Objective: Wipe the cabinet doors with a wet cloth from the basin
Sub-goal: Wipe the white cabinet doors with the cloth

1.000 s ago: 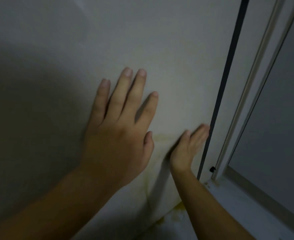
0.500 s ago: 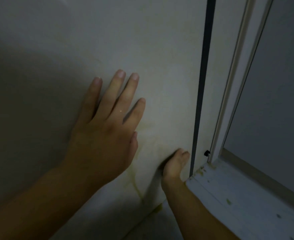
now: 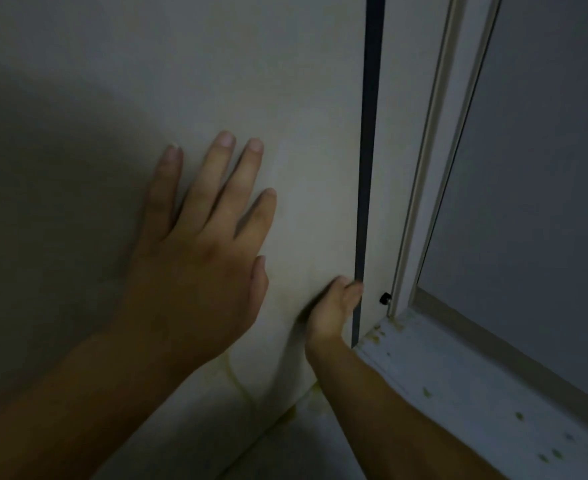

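Left hand [image 3: 195, 278] is still pressing flat on the cabinet door [image 3: 251, 81], fingers spread. Right hand [image 3: 334, 306], lying straight 1 s ago, is now hooking curled fingers round the door's right edge, near its lower corner, beside the speckled ledge [image 3: 476, 386].

You face an off-white cabinet door [image 3: 216, 81] with yellowish streaks low down, its edge strip [image 3: 368, 133] dark grey; the white ledge [image 3: 458, 375] carries greenish specks, near a black stud [image 3: 385, 298].
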